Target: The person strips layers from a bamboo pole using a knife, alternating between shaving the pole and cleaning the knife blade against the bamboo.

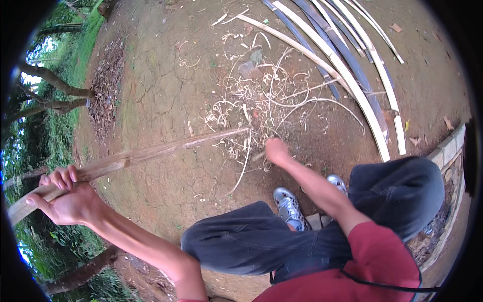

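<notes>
My left hand [73,199] is wrapped round a long, pale brown wooden or bamboo strip [151,152] at its near left part. The strip slants up and away to the right, its far tip over a scatter of curled shavings [241,95]. My right hand [276,151] is closed in a fist just below and right of that tip, apart from the strip. A short tan piece [259,156] shows beside the fist; I cannot tell whether it belongs to what the fist holds. One long thin curl [245,166] hangs down from near the strip's tip.
Several long split strips [352,83], pale and dark, lie fanned on the bare earth at the upper right. Trees [55,83] and leaf litter [106,95] border the left. A low stone kerb [450,148] runs on the right. My shoes [291,206] stand below the shavings.
</notes>
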A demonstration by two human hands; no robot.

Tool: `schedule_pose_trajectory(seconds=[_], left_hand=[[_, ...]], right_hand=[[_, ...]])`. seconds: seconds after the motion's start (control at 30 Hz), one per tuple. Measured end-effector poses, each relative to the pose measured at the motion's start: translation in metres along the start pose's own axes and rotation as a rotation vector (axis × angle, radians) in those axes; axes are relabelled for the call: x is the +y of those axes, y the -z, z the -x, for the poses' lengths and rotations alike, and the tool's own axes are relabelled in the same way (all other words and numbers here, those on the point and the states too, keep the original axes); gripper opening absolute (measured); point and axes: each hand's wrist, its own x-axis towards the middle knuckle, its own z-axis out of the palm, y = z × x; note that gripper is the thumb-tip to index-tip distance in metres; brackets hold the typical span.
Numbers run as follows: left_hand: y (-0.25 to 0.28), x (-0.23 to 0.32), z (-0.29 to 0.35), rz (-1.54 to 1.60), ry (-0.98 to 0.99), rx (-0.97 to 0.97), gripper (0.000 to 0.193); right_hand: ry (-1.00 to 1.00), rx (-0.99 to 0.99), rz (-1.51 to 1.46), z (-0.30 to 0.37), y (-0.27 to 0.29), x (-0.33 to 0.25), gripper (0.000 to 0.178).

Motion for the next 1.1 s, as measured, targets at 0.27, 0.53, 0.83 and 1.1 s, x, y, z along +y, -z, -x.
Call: schedule_pose_trajectory(seconds=[0.27,0.53,0.83,1.1], left_hand=[[0.034,-0.027,-0.028,0.082,0.083,0.039,0.052],[0.038,-0.028,-0.028,0.068,0.072,0.061,0.048],[0.020,-0.013,-0.016,0.052,0.062,0.002,0.047],[-0.018,0.003,0.003,0.078,0.031,-0.046,0.047]], right_hand=[[-0.056,0.053,-0.119,0.015,-0.019,0.012,0.029],[0.267,0.199,-0.175,0.051,0.018,-0.051,0.032],[0.300,0.136,-0.140,0.049,0.033,-0.056,0.024],[0.075,0.103,-0.236,0.029,0.010,0.005,0.022]])
